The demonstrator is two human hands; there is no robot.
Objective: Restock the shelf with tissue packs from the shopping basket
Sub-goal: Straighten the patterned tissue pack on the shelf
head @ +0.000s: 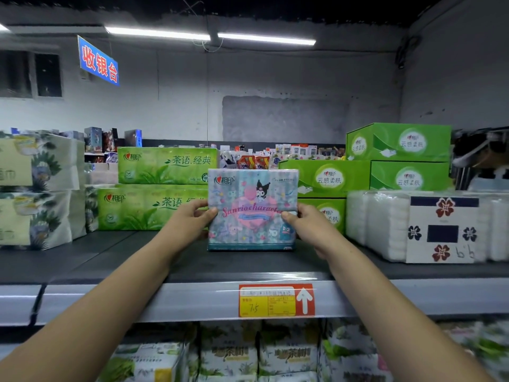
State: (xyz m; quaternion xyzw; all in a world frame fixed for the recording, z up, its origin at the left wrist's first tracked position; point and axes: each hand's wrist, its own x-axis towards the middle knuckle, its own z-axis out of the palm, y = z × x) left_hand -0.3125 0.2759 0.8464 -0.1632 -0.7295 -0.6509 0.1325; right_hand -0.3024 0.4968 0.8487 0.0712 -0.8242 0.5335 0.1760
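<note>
A pale blue tissue pack [252, 194] with pink cartoon print stands upright on the dark top shelf [137, 255], near its middle. My left hand [190, 220] grips the pack's left edge, thumb on the front. My right hand [308, 227] grips the right edge the same way. Both arms reach over the shelf's front rail. The shopping basket is out of view.
Green tissue packs [162, 186] are stacked behind on the left, green boxes [363, 172] behind on the right. White floral packs [429, 227] stand at the right, leaf-print packs [38, 188] at the far left. A red and yellow price tag [275, 300] is on the rail. More packs fill the lower shelf [248, 354].
</note>
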